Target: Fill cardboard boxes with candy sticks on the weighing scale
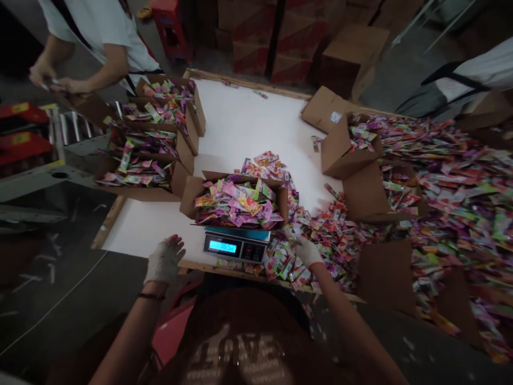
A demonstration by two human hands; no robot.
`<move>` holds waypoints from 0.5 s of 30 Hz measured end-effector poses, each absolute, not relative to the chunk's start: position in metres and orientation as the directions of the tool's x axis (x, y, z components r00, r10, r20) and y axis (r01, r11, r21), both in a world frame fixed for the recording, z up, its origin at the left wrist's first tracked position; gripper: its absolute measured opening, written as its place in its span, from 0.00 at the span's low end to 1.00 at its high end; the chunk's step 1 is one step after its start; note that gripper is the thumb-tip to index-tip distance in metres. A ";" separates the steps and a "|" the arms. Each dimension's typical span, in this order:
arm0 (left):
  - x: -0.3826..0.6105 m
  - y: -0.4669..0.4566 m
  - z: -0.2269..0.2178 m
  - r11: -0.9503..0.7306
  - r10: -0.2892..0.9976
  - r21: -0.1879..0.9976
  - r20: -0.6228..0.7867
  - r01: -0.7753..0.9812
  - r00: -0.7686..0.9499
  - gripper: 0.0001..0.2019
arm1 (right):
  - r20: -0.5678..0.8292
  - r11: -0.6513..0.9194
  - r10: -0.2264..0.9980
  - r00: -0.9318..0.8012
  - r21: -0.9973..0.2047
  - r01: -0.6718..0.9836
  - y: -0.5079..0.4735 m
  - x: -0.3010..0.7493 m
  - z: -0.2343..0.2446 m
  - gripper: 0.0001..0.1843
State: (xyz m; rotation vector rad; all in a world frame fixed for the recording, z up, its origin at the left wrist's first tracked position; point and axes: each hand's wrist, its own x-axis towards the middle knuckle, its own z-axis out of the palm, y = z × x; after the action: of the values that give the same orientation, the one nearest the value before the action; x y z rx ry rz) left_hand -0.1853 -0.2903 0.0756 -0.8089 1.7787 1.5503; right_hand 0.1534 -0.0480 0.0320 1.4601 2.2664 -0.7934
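Note:
An open cardboard carton (189,198) full of small colourful candy packets (240,202) rests on a digital scale (235,249). The scale's display is lit, and its digits are blurred. My left hand (163,260), in a pale glove with bare fingertips, hovers by the table's front edge, left of the scale; its fingers are stretched out and it holds nothing. Right of the scale, my gloved right hand (308,251) reaches down to the loose packets (332,235). Its fingers are blurred against them, so any grip is hidden.
Several filled cartons (186,155) line the left of the white table (236,120). More cartons (336,152) and a large packet heap (465,187) occupy the right. One co-worker (92,37) handles cardboard at upper left; another person (476,72) is at upper right. Stacked boxes (298,48) stand behind.

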 end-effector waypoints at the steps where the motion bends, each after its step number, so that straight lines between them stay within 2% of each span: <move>1: -0.185 -0.289 0.076 0.115 -0.040 0.603 -0.791 -0.789 -0.610 0.16 | -0.511 0.278 0.767 -0.388 -0.281 0.919 -0.037 0.161 0.042 0.13; 2: -0.186 -0.286 0.076 0.113 -0.036 0.608 -0.788 -0.786 -0.615 0.16 | -0.448 0.243 0.810 -0.377 -0.329 0.912 -0.026 0.167 0.055 0.15; 4: -0.186 -0.280 0.076 0.104 -0.014 0.620 -0.781 -0.778 -0.624 0.16 | -0.272 0.223 0.871 -0.408 -0.523 0.823 -0.008 0.168 0.089 0.16; 6: -0.186 -0.272 0.075 0.089 0.017 0.629 -0.776 -0.772 -0.630 0.15 | -0.131 0.263 0.862 -0.490 -0.711 0.652 -0.002 0.152 0.129 0.15; 7: -0.186 -0.269 0.075 0.082 0.036 0.632 -0.775 -0.771 -0.631 0.14 | -0.100 0.293 0.827 -0.554 -0.763 0.575 -0.003 0.140 0.149 0.15; 9: -0.186 -0.264 0.074 0.076 0.075 0.631 -0.776 -0.772 -0.627 0.12 | -0.105 0.345 0.727 -0.678 -0.798 0.494 -0.009 0.113 0.186 0.14; 11: -0.187 -0.265 0.073 0.075 0.106 0.632 -0.774 -0.771 -0.624 0.10 | -0.101 0.373 0.673 -0.733 -0.809 0.454 -0.014 0.095 0.209 0.14; 13: -0.188 -0.272 0.069 0.068 0.129 0.645 -0.762 -0.761 -0.634 0.08 | -0.098 0.361 0.697 -0.710 -0.808 0.466 -0.012 0.092 0.212 0.17; 15: -0.190 -0.284 0.063 0.065 0.132 0.664 -0.746 -0.745 -0.653 0.07 | -0.173 0.306 0.753 -0.635 -0.762 0.571 -0.006 0.102 0.190 0.19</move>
State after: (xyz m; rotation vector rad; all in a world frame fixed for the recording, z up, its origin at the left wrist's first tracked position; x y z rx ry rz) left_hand -0.1896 -0.2844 0.0629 -0.6185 1.6762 1.6675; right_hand 0.1020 -0.0059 0.1897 1.3971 2.7063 -1.4181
